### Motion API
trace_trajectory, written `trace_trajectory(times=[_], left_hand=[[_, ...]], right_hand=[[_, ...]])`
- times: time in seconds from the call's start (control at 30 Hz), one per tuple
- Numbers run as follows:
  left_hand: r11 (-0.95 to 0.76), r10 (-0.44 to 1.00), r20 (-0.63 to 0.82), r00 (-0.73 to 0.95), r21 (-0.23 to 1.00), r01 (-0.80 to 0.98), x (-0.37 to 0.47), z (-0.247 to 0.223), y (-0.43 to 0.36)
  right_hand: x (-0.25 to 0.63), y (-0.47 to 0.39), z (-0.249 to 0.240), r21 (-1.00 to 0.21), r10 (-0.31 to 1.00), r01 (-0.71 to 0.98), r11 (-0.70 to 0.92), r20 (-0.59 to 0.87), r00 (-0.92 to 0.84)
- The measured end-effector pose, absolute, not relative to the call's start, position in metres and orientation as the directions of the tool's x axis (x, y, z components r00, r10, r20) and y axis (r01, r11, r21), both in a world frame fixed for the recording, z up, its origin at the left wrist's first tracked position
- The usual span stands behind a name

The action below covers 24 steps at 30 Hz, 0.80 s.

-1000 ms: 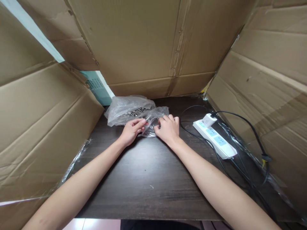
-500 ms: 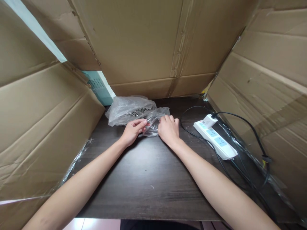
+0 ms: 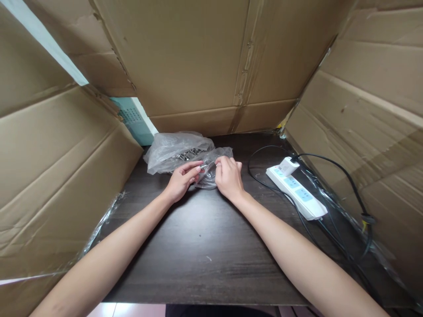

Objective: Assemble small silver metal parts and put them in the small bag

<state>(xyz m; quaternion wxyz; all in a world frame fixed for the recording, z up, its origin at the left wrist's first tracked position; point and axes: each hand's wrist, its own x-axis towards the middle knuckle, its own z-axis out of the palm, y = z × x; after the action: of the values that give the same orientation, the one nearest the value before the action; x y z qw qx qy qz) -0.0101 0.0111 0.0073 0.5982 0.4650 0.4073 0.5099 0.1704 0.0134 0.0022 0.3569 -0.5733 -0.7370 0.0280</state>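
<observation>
My left hand (image 3: pixel 184 178) pinches a small shiny metal piece (image 3: pixel 203 166) between thumb and fingertips; it is too small to name its kind. Just to the right, my right hand (image 3: pixel 228 175) has its fingers curled together at the edge of a smaller clear plastic bag (image 3: pixel 207 182). What those fingers hold, if anything, is hidden. Behind my left hand lies a larger cloudy plastic bag (image 3: pixel 161 152), its mouth facing the hands. Many small metal parts (image 3: pixel 190 154) show in its opening.
A white power strip (image 3: pixel 299 193) with a white plug-in adapter (image 3: pixel 288 166) lies on the dark wooden table (image 3: pixel 185 259) at right, among black cables (image 3: pixel 346 174). Cardboard walls (image 3: pixel 194 57) stand at the back and both sides. A pale green object (image 3: pixel 132 116) shows through a gap at back left.
My right hand has shifted slightly left and its fingers have tilted toward the left hand. The metal piece in my left hand shows more clearly now. The bags lie about where they were.
</observation>
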Motion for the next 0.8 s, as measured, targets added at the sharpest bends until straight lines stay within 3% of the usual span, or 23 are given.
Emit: trace_trajectory(times=[0.37,0.57,0.8], left_hand=[[0.063,0.990,-0.030,0.137,0.968,-0.243,-0.010,0.004,0.012],[0.006,0.993,0.014,0.114,0.985,-0.175,-0.008,0.001,0.012],[-0.038,0.997,0.046,0.065,0.993,-0.114,-0.004,0.005,0.008]], right_hand=[[0.172,0.021,-0.009,-0.544,0.701,0.562,0.623,0.707,-0.092],[0.170,0.017,-0.006,-0.556,0.685,0.513,0.654,0.723,-0.091],[0.168,0.010,-0.004,-0.490,0.654,0.499,0.715,0.720,-0.230]])
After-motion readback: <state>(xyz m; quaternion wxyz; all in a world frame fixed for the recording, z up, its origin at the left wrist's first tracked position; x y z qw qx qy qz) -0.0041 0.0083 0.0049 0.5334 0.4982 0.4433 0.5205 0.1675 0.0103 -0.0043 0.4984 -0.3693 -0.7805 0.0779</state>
